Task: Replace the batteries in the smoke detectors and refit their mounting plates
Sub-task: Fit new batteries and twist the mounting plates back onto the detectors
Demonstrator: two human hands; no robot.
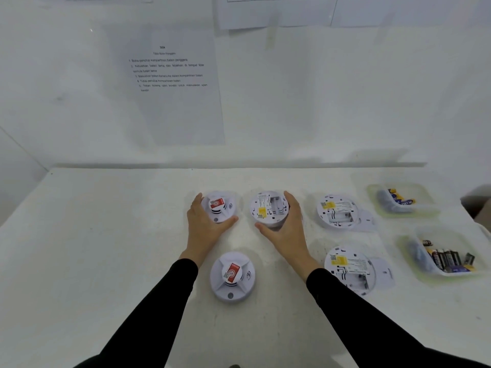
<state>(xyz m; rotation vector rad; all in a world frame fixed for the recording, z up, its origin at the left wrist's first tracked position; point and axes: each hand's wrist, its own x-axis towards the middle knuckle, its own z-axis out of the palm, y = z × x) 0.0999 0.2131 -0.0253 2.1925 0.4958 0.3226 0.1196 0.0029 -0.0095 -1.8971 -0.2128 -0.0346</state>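
Several white smoke detectors lie on the white table [106,248]. My left hand [203,224] cups a face-up detector with a red sticker [220,205] at the middle back. My right hand [288,229] grips a face-down detector [268,207], its empty battery bay showing. A second face-up detector [232,276] sits nearer me, between my arms. Two more face-down detectors, one at the back right [337,211] and one at the front right [349,269], lie with bays showing, each resting on a flat white mounting plate [368,221] [385,272].
Two clear trays stand at the right edge: the far tray [425,205] holds blue and yellow batteries, the near tray [430,266] holds dark batteries. A printed instruction sheet [170,83] hangs on the wall behind the table.
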